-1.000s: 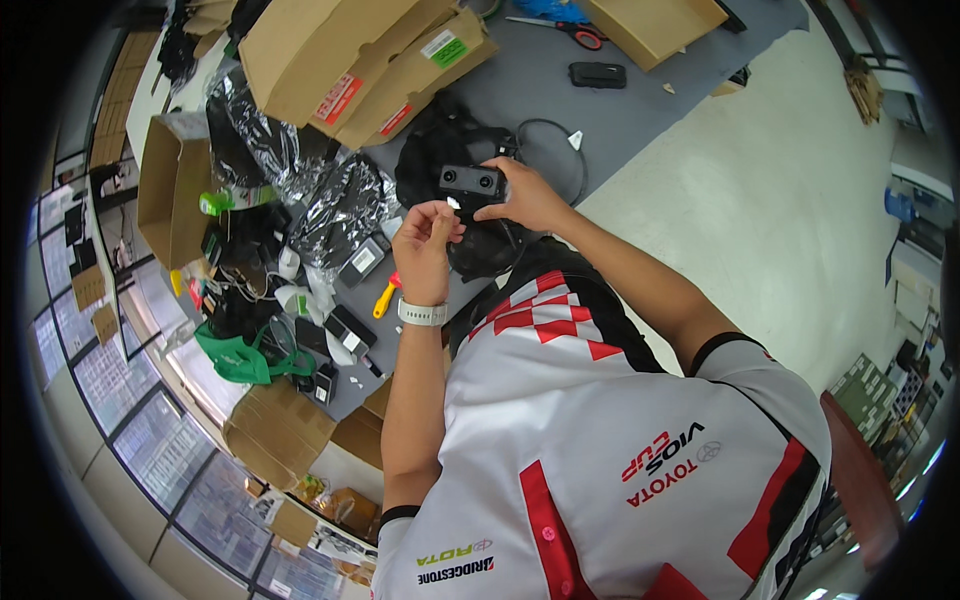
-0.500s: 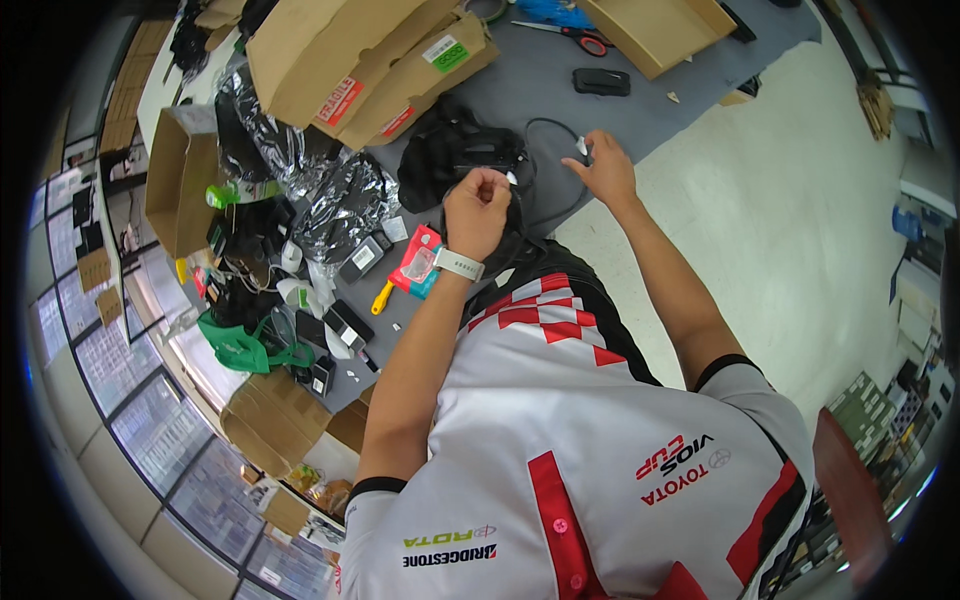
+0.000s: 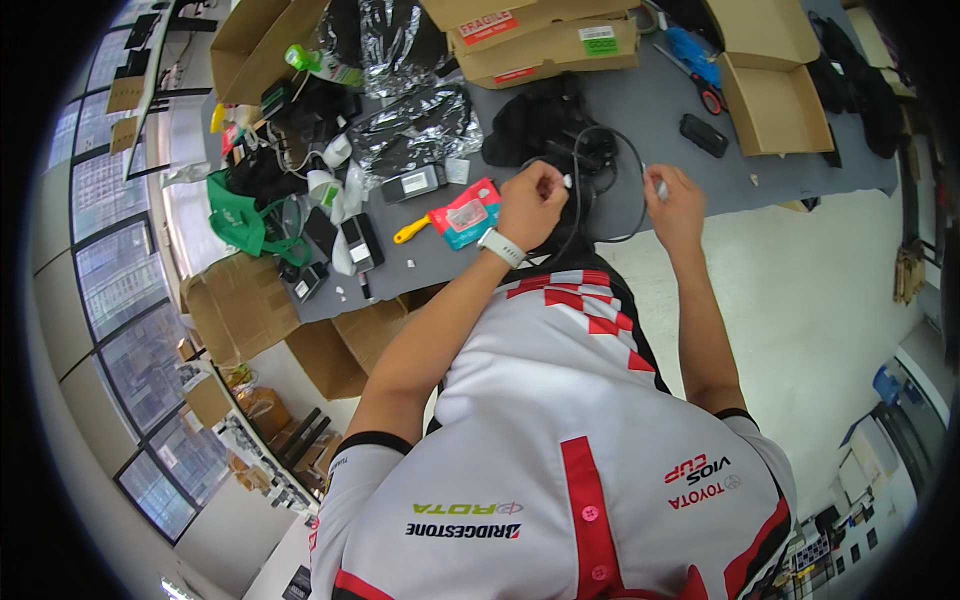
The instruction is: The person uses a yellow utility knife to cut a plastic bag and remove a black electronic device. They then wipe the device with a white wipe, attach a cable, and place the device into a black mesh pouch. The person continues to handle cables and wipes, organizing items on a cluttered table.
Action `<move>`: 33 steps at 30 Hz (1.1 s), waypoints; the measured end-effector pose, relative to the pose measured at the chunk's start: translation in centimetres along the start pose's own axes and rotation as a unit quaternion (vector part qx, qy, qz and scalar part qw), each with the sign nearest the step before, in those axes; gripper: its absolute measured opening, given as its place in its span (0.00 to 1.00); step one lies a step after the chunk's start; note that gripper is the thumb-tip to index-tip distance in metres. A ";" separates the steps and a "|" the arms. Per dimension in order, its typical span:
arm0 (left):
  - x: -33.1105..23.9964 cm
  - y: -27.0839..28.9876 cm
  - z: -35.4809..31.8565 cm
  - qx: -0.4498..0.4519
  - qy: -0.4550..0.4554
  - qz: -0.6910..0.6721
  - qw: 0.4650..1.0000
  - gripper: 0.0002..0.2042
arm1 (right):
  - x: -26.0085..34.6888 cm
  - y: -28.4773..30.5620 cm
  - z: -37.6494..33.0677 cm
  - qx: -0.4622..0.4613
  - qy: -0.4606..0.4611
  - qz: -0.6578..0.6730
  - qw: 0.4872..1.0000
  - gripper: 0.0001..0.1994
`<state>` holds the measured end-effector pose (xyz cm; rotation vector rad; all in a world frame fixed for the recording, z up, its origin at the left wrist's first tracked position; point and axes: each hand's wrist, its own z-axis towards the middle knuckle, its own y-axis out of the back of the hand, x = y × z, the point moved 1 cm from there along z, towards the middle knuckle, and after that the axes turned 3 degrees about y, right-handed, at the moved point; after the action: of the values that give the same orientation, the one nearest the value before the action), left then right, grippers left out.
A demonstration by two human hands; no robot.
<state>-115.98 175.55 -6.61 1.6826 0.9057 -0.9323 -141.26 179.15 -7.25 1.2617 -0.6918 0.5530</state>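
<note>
Apparently handling the black cable [image 3: 632, 147], looped at the right of the black bundle [image 3: 535, 125]; pinching a white piece [image 3: 568, 181] with the left hand [image 3: 533, 205], a white tag [image 3: 661, 190] with the right hand [image 3: 677, 208], well apart. Probably calls for a steady pinch.

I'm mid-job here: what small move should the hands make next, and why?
I'd probably ease the right hand toward the left hand. The left pinches a small white piece, the right has a pale piece at its fingertips, and the two hands are apart with a looped black cable between them. Going slowly should avoid snagging that loop.
</note>
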 end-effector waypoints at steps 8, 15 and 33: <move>-3.2 -1.5 -0.5 0.155 -0.022 -0.176 0.972 0.01 | -6.2 3.4 3.7 -0.022 -0.089 -0.050 0.995 0.06; -6.2 -5.8 1.9 0.153 -0.022 -0.077 0.985 0.04 | -0.8 7.3 2.4 0.210 -0.157 0.301 0.917 0.09; -0.1 -3.0 3.5 0.085 -0.038 -0.023 0.995 0.08 | -13.2 4.6 0.2 -0.020 -0.272 -0.006 0.962 0.11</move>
<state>-119.31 172.89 -8.49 1.7627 0.8358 -1.1246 -153.51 179.97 -13.87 1.3901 -1.1448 0.1710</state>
